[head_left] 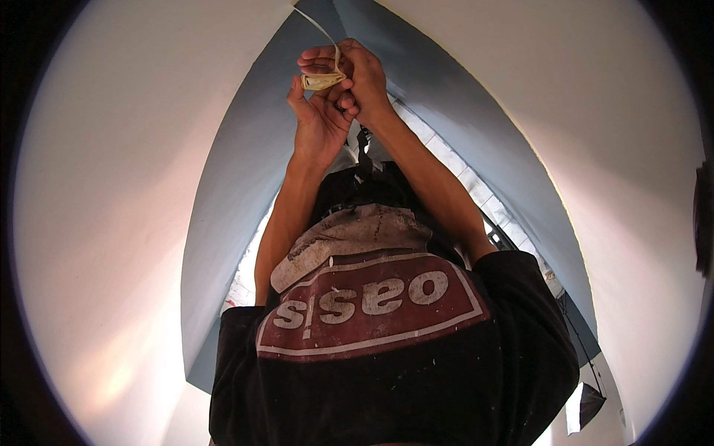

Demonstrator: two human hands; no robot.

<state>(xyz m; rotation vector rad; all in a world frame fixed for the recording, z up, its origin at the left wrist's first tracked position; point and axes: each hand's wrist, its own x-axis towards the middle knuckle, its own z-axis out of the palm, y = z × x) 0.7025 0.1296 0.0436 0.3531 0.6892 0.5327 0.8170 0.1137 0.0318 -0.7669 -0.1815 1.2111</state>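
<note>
In front of me, near the top of the head view, a small yellowed oval fitting (322,81) lies across my hands, its hollow-looking face with small dark spots showing. A thin whitish cord (320,27) runs from its right end up to the corner above. My left hand (321,125) holds the fitting from below, thumb at its left end and fingers bent beneath it. My right hand (363,74) pinches the right end, where the cord meets it; its other fingers reach leftward behind the cord. The fitting's back is hidden.
Pale walls (126,186) curve up on both sides, with blue-grey surfaces (216,245) between them. Light tiles (476,189) show beyond my right forearm. A black lamp-like thing (591,407) is at the lower right, and a dark object (702,219) sits at the right rim.
</note>
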